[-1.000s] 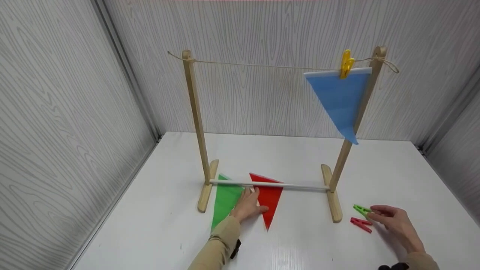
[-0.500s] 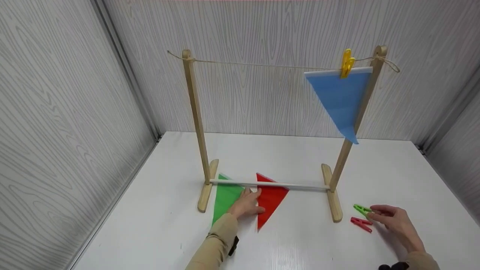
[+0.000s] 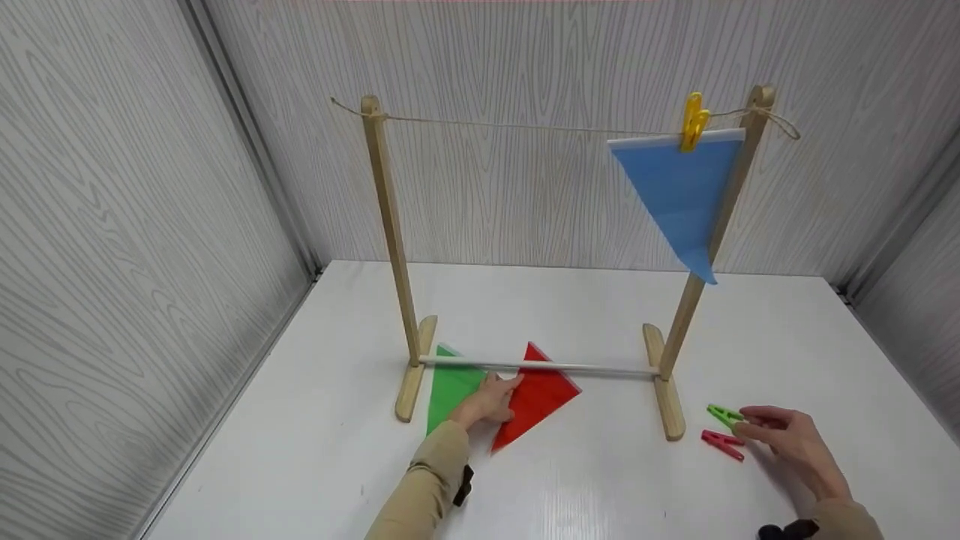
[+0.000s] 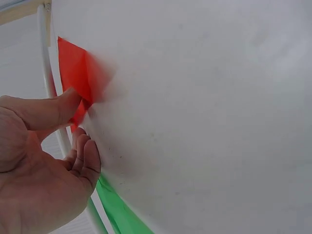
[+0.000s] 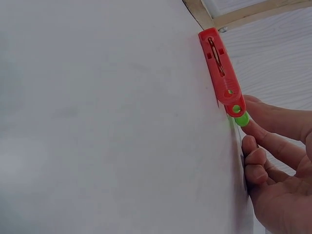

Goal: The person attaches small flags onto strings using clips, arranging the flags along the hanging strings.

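Note:
My left hand is low over the table, its thumb and fingers pinching the left side of a red pennant. In the left wrist view the red pennant is bent up by the thumb. A green pennant lies flat, partly under the same hand and forearm. Over on the right, my right hand holds the handle end of a green clothespin between thumb and fingertips. Just in front lies a red clothespin, which hides most of the green one in the right wrist view.
A wooden stand with a left post and a right post carries a string. A blue pennant hangs there by a yellow clothespin. A white rod joins the posts low down, passing over both lying pennants.
The red pennant has turned on the table: its tip has swung left and its top edge right, as my left thumb drew inward. My right hand has stayed at the green clothespin.

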{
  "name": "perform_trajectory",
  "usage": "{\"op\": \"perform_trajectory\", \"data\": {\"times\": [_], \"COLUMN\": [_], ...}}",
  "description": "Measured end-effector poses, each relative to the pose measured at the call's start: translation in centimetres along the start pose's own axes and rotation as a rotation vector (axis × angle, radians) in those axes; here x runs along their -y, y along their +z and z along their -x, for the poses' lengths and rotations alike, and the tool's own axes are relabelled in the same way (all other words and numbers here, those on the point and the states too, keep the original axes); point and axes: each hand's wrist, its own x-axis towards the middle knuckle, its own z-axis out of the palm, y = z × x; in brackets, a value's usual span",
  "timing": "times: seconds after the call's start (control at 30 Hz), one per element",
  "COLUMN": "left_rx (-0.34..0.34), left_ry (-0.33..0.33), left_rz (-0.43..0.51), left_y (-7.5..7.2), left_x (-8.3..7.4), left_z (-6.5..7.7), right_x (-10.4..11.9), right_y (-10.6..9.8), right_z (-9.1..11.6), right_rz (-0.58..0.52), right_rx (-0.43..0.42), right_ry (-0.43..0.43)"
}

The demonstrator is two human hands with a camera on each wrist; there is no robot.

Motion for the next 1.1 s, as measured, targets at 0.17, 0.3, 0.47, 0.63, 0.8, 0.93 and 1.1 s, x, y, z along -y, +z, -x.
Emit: {"op": "perform_trajectory", "data": {"times": [0.17,0.3,0.47,0.63,0.8,0.93,1.1], "left_rx": [-0.041,-0.148,-0.321,-0.436,-0.502,-0.525,-0.525], "left_ry": [-0.015,-0.008,-0.028,-0.03,-0.053,-0.063,-0.046], "left_rz": [0.058,0.124,0.143,0.054,-0.049,-0.105,-0.113], "left_y": [0.1,0.7,1.6,2.4,2.8,2.9,2.9], "left_x": [-0.3,-0.8,-1.8,-2.1,-2.2,-2.3,-2.2], "left_z": [-0.1,-0.1,-0.3,-0.8,-1.2,-1.3,-1.3], "right_x": [0.1,0.0,0.1,0.0,0.1,0.1,0.1], "right_y": [-0.1,-0.2,-0.1,0.2,0.3,0.2,0.2], "right_z": [-0.1,-0.2,0.0,0.4,0.3,0.2,0.1], "right_rz": [0.003,0.007,0.015,0.036,0.034,0.046,0.056], "right_rx": [0.002,0.0,-0.008,-0.016,-0.021,-0.024,-0.03], "right_ry": [0.009,0.015,-0.013,-0.054,-0.036,-0.042,-0.047]}}
